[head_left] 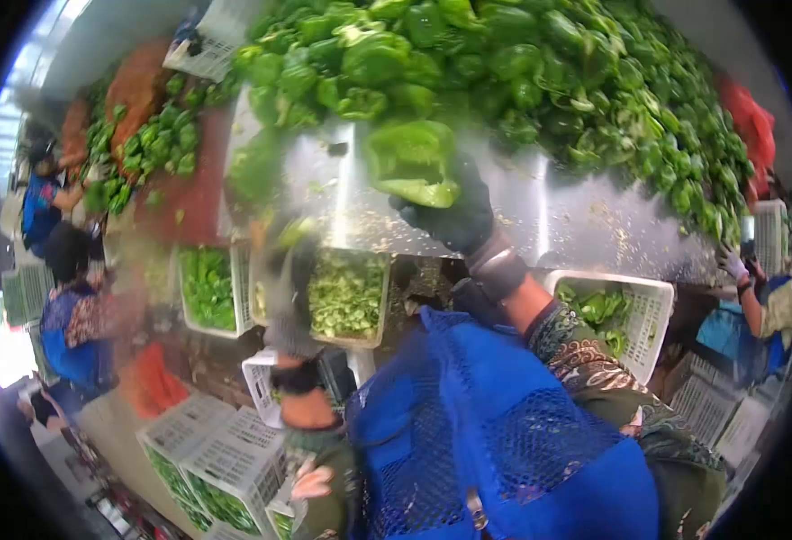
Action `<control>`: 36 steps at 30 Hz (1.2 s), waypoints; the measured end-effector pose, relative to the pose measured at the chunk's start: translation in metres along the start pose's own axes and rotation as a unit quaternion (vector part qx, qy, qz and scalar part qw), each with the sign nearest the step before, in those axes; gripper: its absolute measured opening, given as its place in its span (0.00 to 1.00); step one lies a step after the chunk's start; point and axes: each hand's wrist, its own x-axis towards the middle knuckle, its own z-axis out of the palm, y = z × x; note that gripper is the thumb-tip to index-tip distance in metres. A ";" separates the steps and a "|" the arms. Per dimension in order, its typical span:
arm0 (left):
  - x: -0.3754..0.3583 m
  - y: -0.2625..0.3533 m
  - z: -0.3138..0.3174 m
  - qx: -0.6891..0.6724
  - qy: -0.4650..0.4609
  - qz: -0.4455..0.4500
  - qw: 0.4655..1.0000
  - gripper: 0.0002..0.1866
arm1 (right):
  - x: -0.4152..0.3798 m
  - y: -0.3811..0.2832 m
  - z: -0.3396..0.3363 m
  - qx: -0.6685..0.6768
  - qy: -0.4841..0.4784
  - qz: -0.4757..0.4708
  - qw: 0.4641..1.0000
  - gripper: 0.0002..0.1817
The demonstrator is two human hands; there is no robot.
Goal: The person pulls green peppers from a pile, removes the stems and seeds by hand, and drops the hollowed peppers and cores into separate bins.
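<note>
My right hand (457, 211), in a dark glove, holds a cut-open green pepper (411, 162) above the metal table (315, 184). The pepper's hollow inside faces up. My left hand (292, 288), in a greyish glove, is smeared by motion over the bins at the table's front edge; a small blurred green piece (298, 231) shows at its fingertips, and its grip cannot be made out. A large heap of green peppers (522, 67) covers the back of the table. Seeds and scraps lie on the metal.
Below the table edge stand a crate of green pieces (208, 290), a bin of pale green scraps (346, 297) and a white crate (652, 310) at right. Stacked crates (234, 445) stand lower left. Co-workers (76, 315) are at left; another person's gloved hand (732, 263) is at right.
</note>
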 end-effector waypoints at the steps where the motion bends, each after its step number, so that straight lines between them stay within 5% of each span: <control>1: 0.035 -0.044 -0.067 0.202 -0.033 -0.033 0.978 0.24 | -0.001 -0.004 -0.004 0.027 -0.032 0.004 0.999 0.39; 2: 0.036 -0.056 -0.069 0.491 -0.023 0.011 0.871 0.30 | -0.005 -0.009 -0.008 0.038 -0.049 0.023 0.998 0.40; 3: 0.030 -0.064 -0.071 0.734 -0.014 0.054 0.677 0.36 | -0.014 -0.007 -0.014 0.043 -0.042 0.018 0.998 0.40; 5: 0.026 -0.060 -0.039 0.744 0.017 0.166 0.647 0.27 | -0.018 -0.020 -0.028 0.046 -0.044 0.012 0.998 0.39; 6: 0.020 -0.046 -0.018 0.504 -0.017 0.106 0.857 0.23 | -0.023 -0.016 -0.031 0.044 -0.043 0.011 0.998 0.39; 7: 0.010 -0.028 0.010 0.213 -0.045 0.026 0.976 0.19 | -0.031 -0.012 -0.034 0.002 -0.015 -0.004 1.000 0.39; 8: 0.001 -0.011 0.045 0.145 -0.107 0.034 0.983 0.13 | -0.036 -0.009 -0.034 -0.042 0.008 -0.016 0.999 0.38; 9: 0.003 -0.010 0.066 0.276 -0.174 0.223 0.919 0.15 | -0.039 -0.007 -0.030 -0.088 0.028 -0.029 0.995 0.38; 11: 0.003 -0.017 0.104 0.534 -0.140 0.249 0.795 0.18 | -0.046 0.009 -0.015 -0.259 -0.007 -0.149 0.954 0.32; 12: 0.011 -0.036 0.116 0.562 -0.131 0.221 0.786 0.17 | -0.047 0.009 -0.018 -0.293 0.032 -0.157 0.943 0.31; 16: 0.026 -0.084 0.124 0.440 -0.135 0.148 0.875 0.12 | -0.060 0.011 -0.005 -0.400 0.068 -0.198 0.893 0.24; 19: 0.012 -0.075 0.117 0.234 -0.177 0.247 0.924 0.09 | -0.069 0.002 -0.009 -0.385 0.062 -0.205 0.898 0.23; 20: 0.012 -0.074 0.110 0.302 -0.210 0.280 0.887 0.10 | -0.075 -0.002 -0.009 -0.378 0.075 -0.193 0.902 0.23; 21: 0.011 -0.074 0.105 0.209 -0.248 0.237 0.916 0.09 | -0.079 -0.006 -0.008 -0.370 0.086 -0.181 0.907 0.23; 22: 0.006 -0.072 0.099 0.121 -0.209 0.094 0.966 0.08 | -0.076 -0.013 -0.018 -0.385 0.149 -0.194 0.890 0.27; 23: 0.002 -0.061 0.092 0.034 -0.132 -0.050 0.989 0.11 | -0.073 -0.022 -0.024 -0.518 0.151 -0.276 0.796 0.28; 25: 0.022 -0.093 0.060 0.259 -0.098 0.082 0.957 0.11 | -0.075 -0.037 -0.032 -0.703 0.135 -0.374 0.590 0.33; 26: 0.039 -0.135 0.029 0.398 -0.158 0.148 0.891 0.11 | -0.078 -0.046 -0.035 -0.759 0.120 -0.404 0.496 0.37; 27: 0.030 -0.120 0.033 0.645 -0.173 0.108 0.737 0.14 | -0.081 -0.056 -0.049 -0.823 0.153 -0.305 0.454 0.36; 29: 0.026 -0.131 0.013 0.695 -0.137 0.205 0.675 0.19 | -0.087 -0.084 -0.103 -0.908 0.212 -0.098 0.348 0.36; 31: 0.026 -0.118 0.014 0.619 -0.160 0.065 0.766 0.24 | -0.107 -0.111 -0.203 -0.899 0.286 -0.077 0.323 0.35; 32: 0.026 -0.127 0.008 0.643 -0.147 0.108 0.744 0.25 | -0.113 -0.113 -0.208 -0.881 0.310 -0.081 0.348 0.35; 33: 0.024 -0.102 0.031 0.599 -0.209 0.000 0.773 0.24 | -0.114 -0.114 -0.186 -0.862 0.333 -0.086 0.373 0.34; 35: 0.027 -0.101 0.059 0.629 -0.251 0.043 0.735 0.23 | -0.162 -0.104 -0.120 -0.791 0.361 -0.123 0.478 0.32; 36: 0.030 -0.097 0.079 0.582 -0.276 0.056 0.763 0.22 | -0.184 -0.093 -0.113 -0.735 0.399 -0.173 0.520 0.31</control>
